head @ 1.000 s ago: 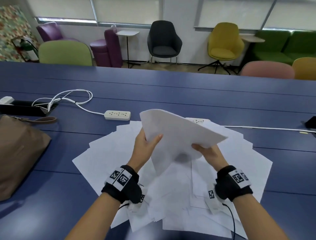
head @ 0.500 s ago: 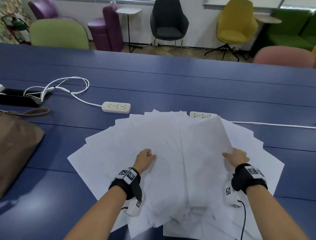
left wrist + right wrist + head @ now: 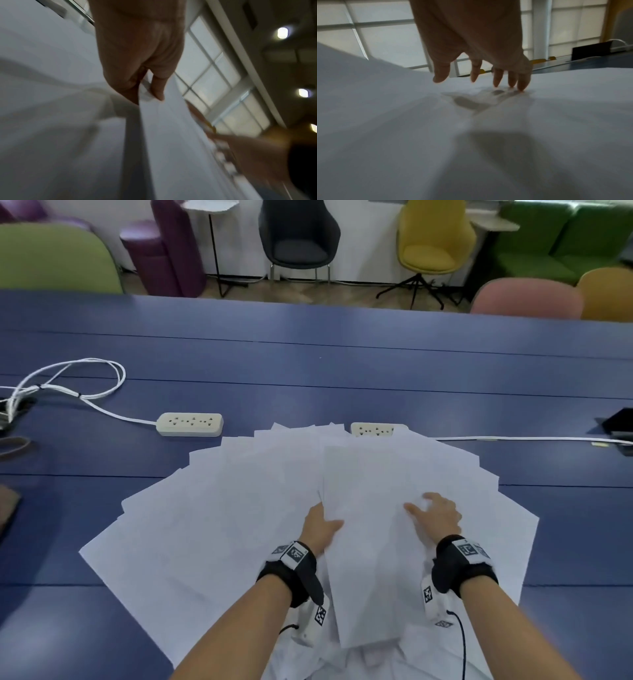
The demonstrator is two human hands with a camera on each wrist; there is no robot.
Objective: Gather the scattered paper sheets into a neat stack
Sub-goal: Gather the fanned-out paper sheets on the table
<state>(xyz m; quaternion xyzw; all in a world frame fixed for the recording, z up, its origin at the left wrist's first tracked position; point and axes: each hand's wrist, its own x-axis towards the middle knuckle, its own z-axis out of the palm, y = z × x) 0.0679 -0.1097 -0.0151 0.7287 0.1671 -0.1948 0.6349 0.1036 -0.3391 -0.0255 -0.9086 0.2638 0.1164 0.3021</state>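
Several white paper sheets (image 3: pixel 222 525) lie fanned out on the blue table (image 3: pixel 308 371) in front of me. One sheet (image 3: pixel 366 559) lies lengthwise on top of the fan's middle. My left hand (image 3: pixel 320 525) is at that sheet's left edge; in the left wrist view the left hand (image 3: pixel 146 97) pinches the edge of the sheet (image 3: pixel 171 135) between thumb and fingers. My right hand (image 3: pixel 433 513) rests on the top sheet's right side, and in the right wrist view the right hand (image 3: pixel 479 81) has its fingers spread with the tips touching the paper (image 3: pixel 471 135).
Two white power strips (image 3: pixel 189 424) (image 3: pixel 376 429) lie just beyond the fan, the right one partly under paper. A coiled white cable (image 3: pixel 68 385) and a brown bag (image 3: pixel 7 508) are at the left. A black object (image 3: pixel 620 422) sits at the right edge. Chairs stand past the table.
A second ago both hands held a sheet in the air. It now lies flat on the fan's middle; the right hand has come onto it and the left hand moved to its left edge.
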